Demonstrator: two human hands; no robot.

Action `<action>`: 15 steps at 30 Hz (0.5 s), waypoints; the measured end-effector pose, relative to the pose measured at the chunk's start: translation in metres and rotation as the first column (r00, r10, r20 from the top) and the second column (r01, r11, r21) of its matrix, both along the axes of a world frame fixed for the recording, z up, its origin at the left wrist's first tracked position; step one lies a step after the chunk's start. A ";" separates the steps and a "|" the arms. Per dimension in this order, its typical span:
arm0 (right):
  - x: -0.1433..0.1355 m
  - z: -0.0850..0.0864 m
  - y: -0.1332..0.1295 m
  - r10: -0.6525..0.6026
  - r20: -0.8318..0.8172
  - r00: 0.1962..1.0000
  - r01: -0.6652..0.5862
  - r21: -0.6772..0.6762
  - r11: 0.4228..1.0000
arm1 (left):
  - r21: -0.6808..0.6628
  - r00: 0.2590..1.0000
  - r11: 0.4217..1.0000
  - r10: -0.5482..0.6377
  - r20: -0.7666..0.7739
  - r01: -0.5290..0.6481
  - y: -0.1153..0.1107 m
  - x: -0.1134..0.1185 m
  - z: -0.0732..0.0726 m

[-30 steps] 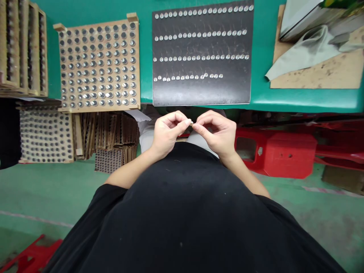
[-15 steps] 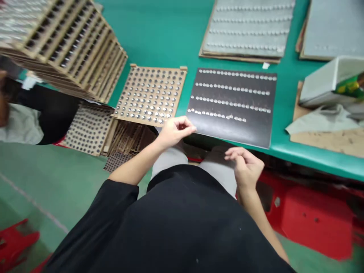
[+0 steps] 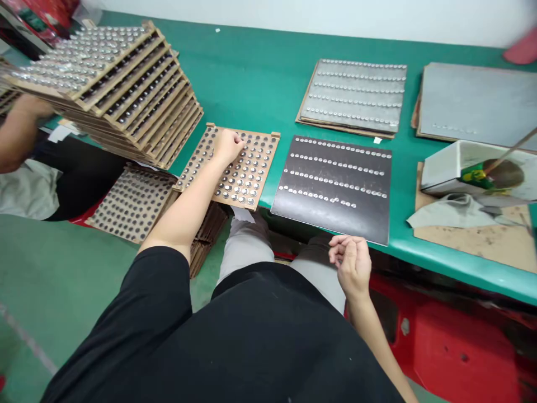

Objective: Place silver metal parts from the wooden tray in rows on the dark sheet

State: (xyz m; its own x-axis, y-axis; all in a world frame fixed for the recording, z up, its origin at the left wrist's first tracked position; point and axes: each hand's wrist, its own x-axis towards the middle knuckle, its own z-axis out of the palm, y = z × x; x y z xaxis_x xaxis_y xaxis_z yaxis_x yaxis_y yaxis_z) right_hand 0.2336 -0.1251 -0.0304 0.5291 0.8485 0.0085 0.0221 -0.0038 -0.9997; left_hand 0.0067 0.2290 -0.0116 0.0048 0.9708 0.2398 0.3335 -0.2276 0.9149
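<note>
My left hand (image 3: 227,146) is over the far part of a wooden board (image 3: 272,146) set with rows of holes. Small round metal pieces (image 3: 241,191) sit in many of the holes, mostly toward the near side. The left fingers are closed in a pinch, and their tips hide whatever is between them. To the right lies a dark flat plate (image 3: 335,217) carrying four rows of small silvery discs (image 3: 331,146). Off the plate's near edge, above my lap, my right hand (image 3: 351,266) is curled with thumb against fingers; I cannot make out anything in it.
A tall leaning stack of filled boards (image 3: 138,106) rises at the left, beside another person's arm (image 3: 20,126). Farther back lie a grey plate with disc rows (image 3: 356,84) and a bare grey plate (image 3: 478,101). A white container (image 3: 440,168) and cloth (image 3: 453,212) stand right.
My left hand has moved away from beside the dark plate, leftward and forward over the wooden board. My right hand has stayed near the plate's front edge. The view has tilted up.
</note>
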 end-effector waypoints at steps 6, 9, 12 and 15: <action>0.021 0.010 0.006 0.031 0.308 0.951 -0.054 0.067 0.996 | 0.002 0.981 1.000 -0.028 -0.190 0.029 -0.047 0.012 0.036; 0.044 0.014 0.023 -0.079 0.495 0.865 0.030 0.105 0.994 | 0.132 0.984 0.985 -0.090 -0.152 0.110 -0.099 0.021 0.042; 0.062 0.014 0.046 -0.166 0.573 0.802 0.199 0.005 0.980 | 0.096 0.952 0.952 -0.280 -0.123 0.292 -0.157 0.033 0.039; 0.068 0.012 0.066 -0.143 0.643 0.752 0.261 -0.092 0.961 | 0.011 0.859 0.861 -0.508 -0.063 0.509 -0.204 0.046 0.035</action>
